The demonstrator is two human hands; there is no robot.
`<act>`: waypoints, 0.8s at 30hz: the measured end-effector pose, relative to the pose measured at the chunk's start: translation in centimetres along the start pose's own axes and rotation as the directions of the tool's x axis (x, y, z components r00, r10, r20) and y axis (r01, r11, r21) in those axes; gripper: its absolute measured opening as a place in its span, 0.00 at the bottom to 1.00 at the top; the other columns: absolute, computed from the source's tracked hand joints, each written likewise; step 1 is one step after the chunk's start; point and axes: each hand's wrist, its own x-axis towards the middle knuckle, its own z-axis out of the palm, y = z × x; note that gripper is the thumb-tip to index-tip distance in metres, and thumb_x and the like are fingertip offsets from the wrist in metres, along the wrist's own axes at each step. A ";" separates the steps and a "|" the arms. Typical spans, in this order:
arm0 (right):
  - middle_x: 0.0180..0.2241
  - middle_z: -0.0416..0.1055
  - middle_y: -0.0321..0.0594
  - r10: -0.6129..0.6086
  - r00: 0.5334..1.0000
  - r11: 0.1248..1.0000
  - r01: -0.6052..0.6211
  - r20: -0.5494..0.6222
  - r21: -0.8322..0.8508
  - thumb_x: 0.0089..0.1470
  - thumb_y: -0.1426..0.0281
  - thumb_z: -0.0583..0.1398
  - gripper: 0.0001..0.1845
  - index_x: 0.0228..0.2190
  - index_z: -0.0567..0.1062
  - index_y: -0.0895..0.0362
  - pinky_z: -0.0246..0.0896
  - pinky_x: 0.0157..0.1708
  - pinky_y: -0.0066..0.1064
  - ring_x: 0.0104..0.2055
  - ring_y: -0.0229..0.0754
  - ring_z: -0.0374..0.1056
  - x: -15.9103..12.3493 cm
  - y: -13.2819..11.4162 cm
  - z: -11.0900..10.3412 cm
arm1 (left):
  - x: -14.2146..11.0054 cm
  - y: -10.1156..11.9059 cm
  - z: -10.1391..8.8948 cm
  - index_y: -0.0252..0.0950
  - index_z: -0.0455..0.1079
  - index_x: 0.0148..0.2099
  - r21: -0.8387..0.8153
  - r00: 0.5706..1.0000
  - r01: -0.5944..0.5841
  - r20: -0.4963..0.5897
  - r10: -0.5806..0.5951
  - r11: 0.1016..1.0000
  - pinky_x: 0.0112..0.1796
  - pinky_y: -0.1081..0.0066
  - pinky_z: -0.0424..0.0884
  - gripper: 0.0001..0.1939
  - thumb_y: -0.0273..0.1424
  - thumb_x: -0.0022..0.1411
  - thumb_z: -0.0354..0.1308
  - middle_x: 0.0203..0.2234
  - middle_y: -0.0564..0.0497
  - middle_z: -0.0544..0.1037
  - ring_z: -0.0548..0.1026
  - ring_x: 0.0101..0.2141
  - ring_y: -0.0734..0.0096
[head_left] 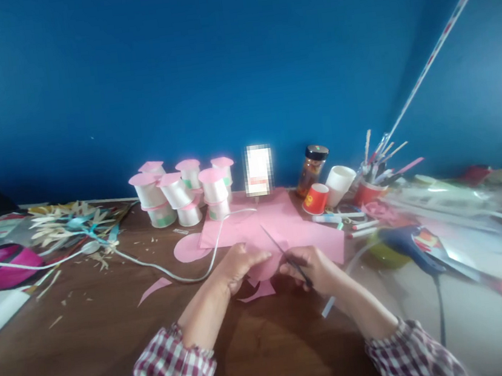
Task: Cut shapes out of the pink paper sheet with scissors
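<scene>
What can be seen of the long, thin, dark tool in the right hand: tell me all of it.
The long, thin, dark tool is slim and straight, with a narrow, greyish, metal-looking far part tapering to a point and a thicker, near-black end. It lies aslant, gripped in the right hand, its tip pointing away and leftward over flat pink paper. It resembles scissors, but separate blades cannot be made out, nor whether the tip touches the paper.
</scene>
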 end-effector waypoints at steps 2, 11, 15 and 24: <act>0.13 0.61 0.29 0.013 1.000 1.000 -0.012 -0.016 0.026 0.47 0.58 0.64 0.15 0.26 0.73 0.59 0.51 0.11 0.21 0.12 0.32 0.57 0.1 0.0 0.1 | 0.0 0.1 0.0 0.28 0.74 0.35 0.020 0.999 0.004 0.038 -0.005 1.000 0.34 0.64 0.71 0.15 0.31 0.45 0.67 0.30 0.41 0.79 0.77 0.32 0.58; 0.13 0.64 0.30 -0.029 0.931 0.980 0.097 -0.363 0.171 0.47 0.53 0.62 0.20 0.28 0.70 0.58 0.54 0.14 0.24 0.13 0.34 0.61 1.4 0.7 -0.1 | 0.9 -0.1 -0.2 0.32 0.69 0.34 -0.069 0.960 -0.053 -0.280 0.032 0.996 0.22 0.69 0.69 0.13 0.31 0.45 0.65 0.23 0.49 0.75 0.74 0.23 0.65; 0.16 0.67 0.34 -0.047 0.931 0.999 0.036 -0.361 -0.038 0.47 0.53 0.62 0.19 0.28 0.72 0.57 0.54 0.16 0.26 0.15 0.37 0.63 1.4 1.3 -0.4 | 1.0 -0.4 -0.1 0.33 0.69 0.40 -0.075 0.944 -0.128 -0.315 0.099 0.989 0.21 0.69 0.69 0.20 0.32 0.43 0.67 0.26 0.47 0.77 0.75 0.24 0.64; 0.28 0.74 0.40 -0.118 0.843 0.975 -0.003 -0.525 -0.223 0.48 0.58 0.62 0.17 0.39 0.72 0.54 0.60 0.31 0.33 0.32 0.47 0.71 1.2 0.9 -0.8 | -0.1 0.4 1.6 0.32 0.70 0.29 -0.214 0.933 -0.118 -0.357 0.035 0.970 0.18 0.73 0.63 0.12 0.32 0.42 0.67 0.18 0.51 0.74 0.71 0.18 0.70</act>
